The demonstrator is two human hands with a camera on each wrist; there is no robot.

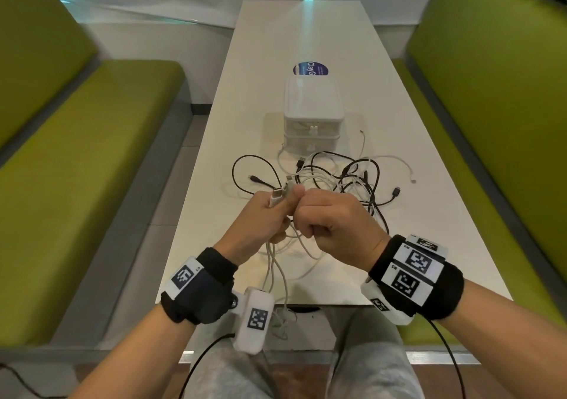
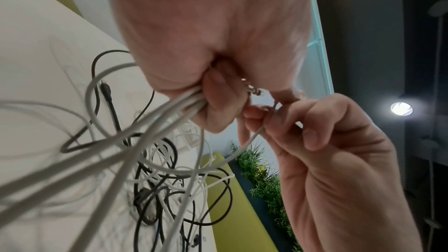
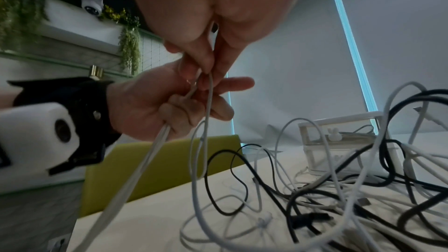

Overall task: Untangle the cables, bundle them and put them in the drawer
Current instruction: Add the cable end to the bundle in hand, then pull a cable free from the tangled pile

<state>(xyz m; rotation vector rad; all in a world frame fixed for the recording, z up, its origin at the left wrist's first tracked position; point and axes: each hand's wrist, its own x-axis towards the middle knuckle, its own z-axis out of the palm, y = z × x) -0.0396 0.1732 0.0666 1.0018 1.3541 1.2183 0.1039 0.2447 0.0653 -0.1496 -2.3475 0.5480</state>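
Note:
A tangle of black and white cables [image 1: 343,181] [image 3: 339,189] lies on the white table [image 1: 306,46] in front of a small white two-drawer box [image 1: 312,116] [image 3: 339,141]. My left hand [image 1: 260,214] [image 2: 213,87] grips several strands of a white cable [image 1: 277,263] [image 2: 121,141], with its USB plug [image 1: 277,196] sticking up past the thumb. My right hand [image 1: 331,217] [image 3: 206,60], just beside the left, pinches a strand of the same white cable [image 3: 208,102]. Both drawers look shut.
Green bench seats [image 1: 76,168] [image 1: 491,107] flank the narrow table. A round blue sticker [image 1: 310,69] lies behind the drawer box. Loose cable ends [image 1: 395,191] reach right of the tangle. White strands hang over the near table edge [image 1: 282,309].

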